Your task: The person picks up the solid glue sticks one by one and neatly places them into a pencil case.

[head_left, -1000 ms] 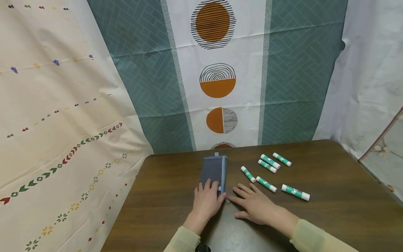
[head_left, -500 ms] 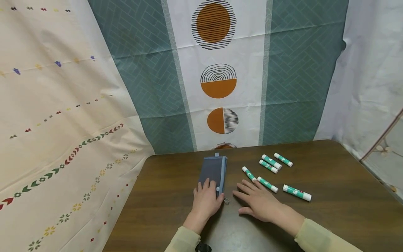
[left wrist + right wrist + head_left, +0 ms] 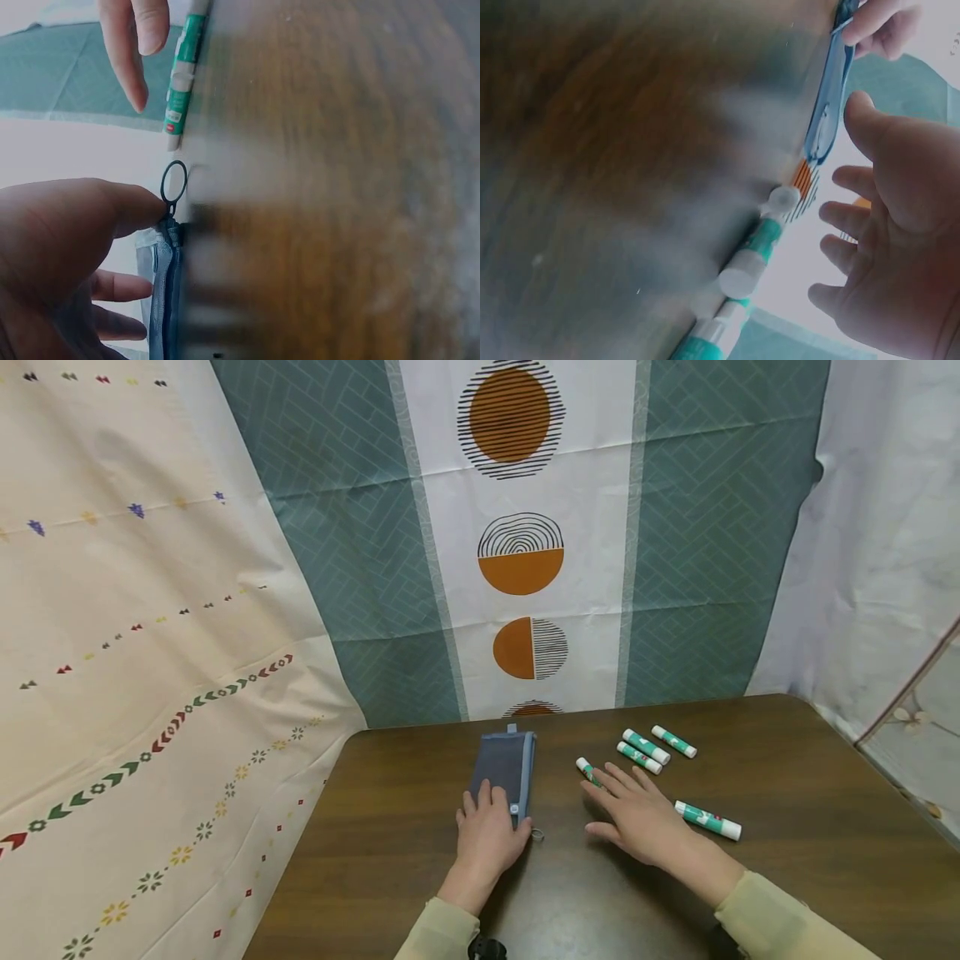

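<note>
A dark blue zippered pouch (image 3: 500, 760) lies flat on the table. My left hand (image 3: 487, 839) rests on its near end with fingers extended; the thumb is beside the zipper's pull ring (image 3: 174, 182) in the left wrist view. My right hand (image 3: 647, 822), fingers spread and holding nothing, hovers by the green-and-white glue sticks. It partly covers one glue stick (image 3: 587, 769) and hides another in the head view. A larger glue stick (image 3: 708, 820) lies right of this hand. In the right wrist view, a glue stick (image 3: 763, 238) shows beyond the fingertips.
Farther back lie more glue sticks: one pair side by side, with a glue stick (image 3: 646, 747) at its back, and a single glue stick (image 3: 673, 741) to their right. The brown table (image 3: 390, 827) ends at a patterned cloth (image 3: 517, 660) hung behind it.
My right hand has moved right and slightly forward, away from the pouch's ring and over the nearer glue sticks. The left hand stays on the pouch, which has shifted slightly left.
</note>
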Tool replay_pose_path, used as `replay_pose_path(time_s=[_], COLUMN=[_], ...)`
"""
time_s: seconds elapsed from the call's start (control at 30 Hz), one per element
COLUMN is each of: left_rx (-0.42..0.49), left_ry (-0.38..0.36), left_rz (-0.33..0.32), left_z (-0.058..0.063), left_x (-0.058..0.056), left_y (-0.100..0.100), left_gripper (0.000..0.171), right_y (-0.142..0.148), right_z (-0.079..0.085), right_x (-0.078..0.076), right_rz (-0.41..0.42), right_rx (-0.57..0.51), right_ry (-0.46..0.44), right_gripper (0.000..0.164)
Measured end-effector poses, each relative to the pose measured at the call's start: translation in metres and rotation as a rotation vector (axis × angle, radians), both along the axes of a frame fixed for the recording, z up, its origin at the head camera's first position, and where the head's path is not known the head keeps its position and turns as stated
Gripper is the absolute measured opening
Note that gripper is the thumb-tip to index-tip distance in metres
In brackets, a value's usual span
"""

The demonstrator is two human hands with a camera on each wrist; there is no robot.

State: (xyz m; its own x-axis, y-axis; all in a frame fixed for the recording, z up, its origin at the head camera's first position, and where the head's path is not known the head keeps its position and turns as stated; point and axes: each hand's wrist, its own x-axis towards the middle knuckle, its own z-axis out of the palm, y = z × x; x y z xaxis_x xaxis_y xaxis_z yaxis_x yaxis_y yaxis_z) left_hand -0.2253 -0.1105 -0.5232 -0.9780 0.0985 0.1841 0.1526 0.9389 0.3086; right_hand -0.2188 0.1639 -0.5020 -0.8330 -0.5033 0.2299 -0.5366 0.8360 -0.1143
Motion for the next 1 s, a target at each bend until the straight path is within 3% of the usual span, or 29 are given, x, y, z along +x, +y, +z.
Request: replay_pose_path(time_s=[0.37, 0.57, 0.77, 1.0], left_rx=[0.014, 0.045, 0.083, 0.138], left_ry=[0.023, 0.040, 0.073, 0.138], left_rz=[-0.006, -0.041, -0.070, -0.063], left_z=[-0.001, -0.002, -0.005, -0.006], left_x=[-0.003, -0.001, 0.000, 0.001], left_y=[-0.002, -0.004, -0.006, -0.005], left_gripper=[0.044, 0.020, 0.030, 0.021], right_y=[0.007, 0.007, 0.006, 0.006], right_z=[-0.002, -0.003, -0.004, -0.006], right_x=[-0.009, -0.011, -0.012, -0.015], right_rz=[-0.087, -0.106, -0.120, -0.153], right_rx=[-0.027, -0.025, -0.031, -0.026], right_ry=[0.001, -0.008, -0.018, -0.059], right_gripper=[0.071, 0.070, 0.070, 0.070])
